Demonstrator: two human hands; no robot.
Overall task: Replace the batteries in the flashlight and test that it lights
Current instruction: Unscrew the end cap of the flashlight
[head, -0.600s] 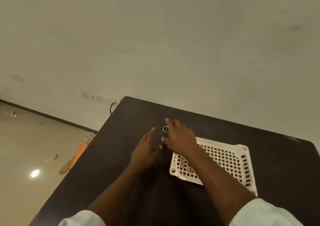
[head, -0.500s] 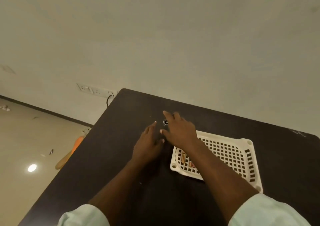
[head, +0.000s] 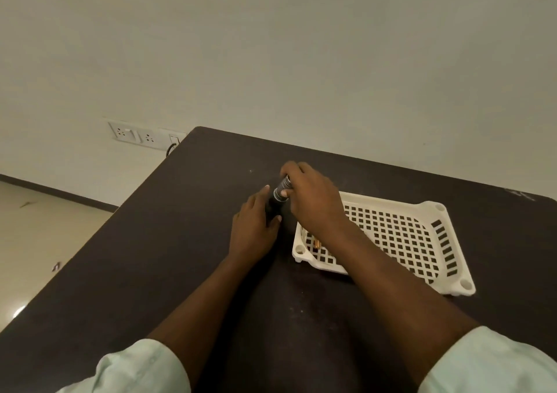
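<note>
A small black flashlight (head: 280, 192) is held over the dark table (head: 168, 242), just left of the white tray. My right hand (head: 313, 202) grips its upper end from above, fingers curled round the head. My left hand (head: 254, 226) wraps its lower body from the left. The lens end is hidden behind my right fingers. Orange-tipped batteries (head: 317, 244) lie in the near-left corner of the tray, mostly covered by my right forearm.
The white perforated plastic tray (head: 422, 242) sits right of my hands. The table's left edge drops to a shiny floor (head: 36, 242). A wall socket strip (head: 132, 135) with a plugged cable is beyond the far-left corner. A plain wall stands behind.
The flashlight's lens faced the camera earlier; now the body shows side-on and my right fingers cover its head. Both hands closed tighter around it. The camera tilted further down.
</note>
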